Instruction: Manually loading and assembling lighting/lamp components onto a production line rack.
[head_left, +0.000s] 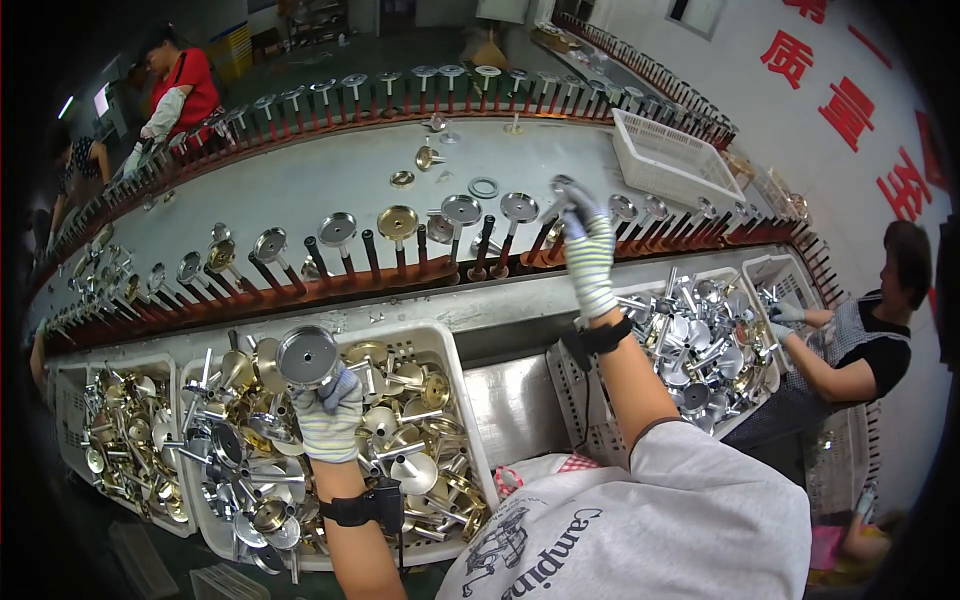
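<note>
Head view: left hand point(331, 420) grips disc point(307, 357) over crammed basket point(465, 405), right hand point(590, 255) (blurred, grip unclear) beside rods point(484, 245).

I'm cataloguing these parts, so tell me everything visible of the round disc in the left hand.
The round disc looks like silvery metal: a grey face with a paler rim and a small central spot, perhaps a hole. The gloved left hand grips it near its lower edge, its face toward the camera, above a white basket of metal parts. Its underside is hidden.
</note>
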